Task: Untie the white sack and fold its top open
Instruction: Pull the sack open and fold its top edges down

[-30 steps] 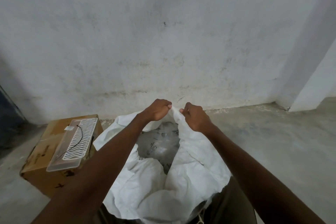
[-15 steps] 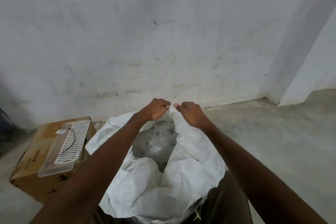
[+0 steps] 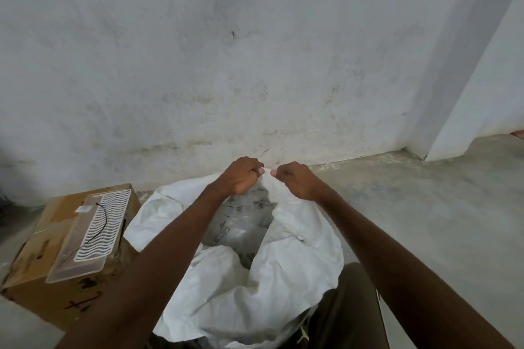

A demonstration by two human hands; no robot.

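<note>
Our left hand (image 3: pixel 242 177) and right hand (image 3: pixel 296 180), fists almost touching, each pinch the sack (image 3: pixel 297 258) at its far rim. Its mouth gapes below our hands, showing clear plastic (image 3: pixel 241 224) with unreadable dark print. Left of our left hand, a box (image 3: pixel 42 235) carries a tray (image 3: pixel 93 235); its markings are illegible.
</note>
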